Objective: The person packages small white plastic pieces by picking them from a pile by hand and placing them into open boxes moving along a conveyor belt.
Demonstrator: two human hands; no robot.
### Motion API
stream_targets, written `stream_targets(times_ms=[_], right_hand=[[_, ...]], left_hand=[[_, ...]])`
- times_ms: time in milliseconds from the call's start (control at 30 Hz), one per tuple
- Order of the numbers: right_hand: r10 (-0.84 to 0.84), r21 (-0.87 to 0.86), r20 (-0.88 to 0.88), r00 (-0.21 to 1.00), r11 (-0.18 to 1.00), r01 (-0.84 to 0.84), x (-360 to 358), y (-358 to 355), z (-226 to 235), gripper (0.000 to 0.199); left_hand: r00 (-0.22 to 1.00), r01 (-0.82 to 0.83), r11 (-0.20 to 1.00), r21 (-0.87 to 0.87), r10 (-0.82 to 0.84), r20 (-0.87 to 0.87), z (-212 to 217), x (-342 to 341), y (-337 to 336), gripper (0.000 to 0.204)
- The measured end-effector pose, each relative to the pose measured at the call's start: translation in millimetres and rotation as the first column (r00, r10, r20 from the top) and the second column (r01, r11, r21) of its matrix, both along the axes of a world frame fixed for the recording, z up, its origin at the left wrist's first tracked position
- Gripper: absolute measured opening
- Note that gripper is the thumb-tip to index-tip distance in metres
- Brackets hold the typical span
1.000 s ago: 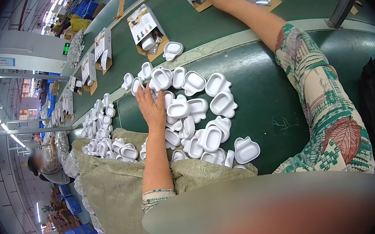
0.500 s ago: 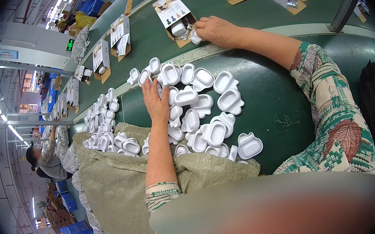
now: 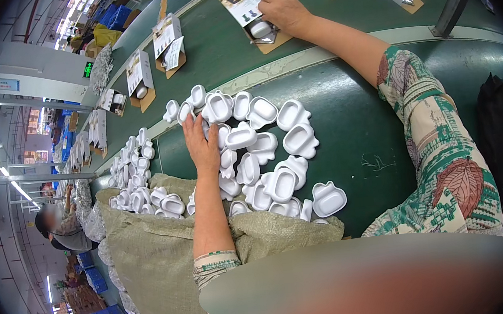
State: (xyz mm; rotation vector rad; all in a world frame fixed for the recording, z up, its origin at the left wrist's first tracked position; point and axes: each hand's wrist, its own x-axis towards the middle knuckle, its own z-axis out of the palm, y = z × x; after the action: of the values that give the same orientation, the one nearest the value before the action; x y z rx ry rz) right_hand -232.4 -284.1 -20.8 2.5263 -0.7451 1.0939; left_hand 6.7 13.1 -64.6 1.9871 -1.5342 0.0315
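My left hand point(image 3: 203, 147) lies with its fingers apart on a pile of small white dishes point(image 3: 241, 137), each an oval with a knobbed end. Up on the green belt, my right hand point(image 3: 285, 12) has its fingers curled over the right side of an open printed cardboard box point(image 3: 241, 3). Inside the mouth of that box sit a white rounded part point(image 3: 260, 29) and a clear bag with something in it. No white dish shows in my right hand; my palm hides whatever is under it.
More printed boxes point(image 3: 166, 34) stand in a row along the green belt point(image 3: 203, 51). A metal post point(image 3: 455, 7) rises at right. An olive woven sack point(image 3: 151, 253) drapes the near edge, beside more white dishes point(image 3: 133, 169). Another person point(image 3: 69, 228) stands far left.
My right hand has gone from the box's mouth, where it held a white dish, up to its side. The boxes have shifted right along the belt. My left hand stays on the pile.
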Motion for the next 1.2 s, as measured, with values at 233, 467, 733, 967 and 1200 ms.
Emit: stream_targets(times_ms=[233, 467, 733, 967, 1200], right_hand=[[0.751, 0.479, 0.041, 0.659, 0.564, -0.673, -22, 114, 13, 0.024], [0.724, 0.405, -0.139, 0.676, 0.664, -0.628, -22, 139, -5, 0.023], [0.656, 0.508, -0.153, 0.739, 0.694, -0.51, -30, 112, -1, 0.019], [0.654, 0.719, -0.101, 0.75, 0.569, -0.4, -38, 101, 12, 0.022], [0.637, 0.473, -0.156, 0.755, 0.719, -0.509, -34, 87, 11, 0.011]], left_hand=[[1.0, 0.011, 1.0, -0.027, -0.011, -0.005, 4, 0, 1, 0.046], [1.0, 0.003, 1.0, -0.019, -0.003, 0.005, 3, 0, 1, 0.046], [1.0, -0.007, 1.0, -0.024, 0.008, 0.01, 3, 0, 1, 0.045], [1.0, -0.01, 0.999, -0.04, 0.011, 0.009, 3, 0, 0, 0.045], [1.0, -0.019, 0.999, -0.044, 0.02, 0.017, 3, -1, 0, 0.045]])
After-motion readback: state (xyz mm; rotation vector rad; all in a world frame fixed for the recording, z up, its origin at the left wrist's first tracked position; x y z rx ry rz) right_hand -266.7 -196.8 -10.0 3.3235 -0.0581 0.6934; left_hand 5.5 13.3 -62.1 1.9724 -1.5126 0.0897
